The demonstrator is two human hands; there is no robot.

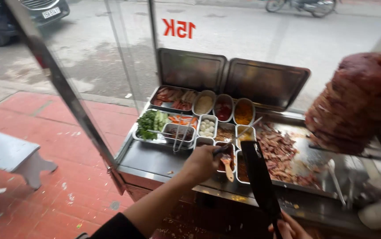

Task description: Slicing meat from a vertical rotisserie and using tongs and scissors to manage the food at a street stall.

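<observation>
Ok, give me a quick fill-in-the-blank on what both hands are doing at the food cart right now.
1. The left hand holds long metal ____ over the small containers.
2. The right hand grips a long ____ flat tool.
3. The chopped meat lies on the tray to the ____ of the containers.

Missing: tongs; black; right

Left hand (201,163): bare, no glove, ring or watch showing. Forearm bare from wrist to near the elbow. Dark sleeve (117,228), black by the look of it, pushed or cut high, ends at the elbow, plain fabric with no visible print. Right hand (290,229): bare fingers only at the frame's bottom edge, the rest cut off.
</observation>
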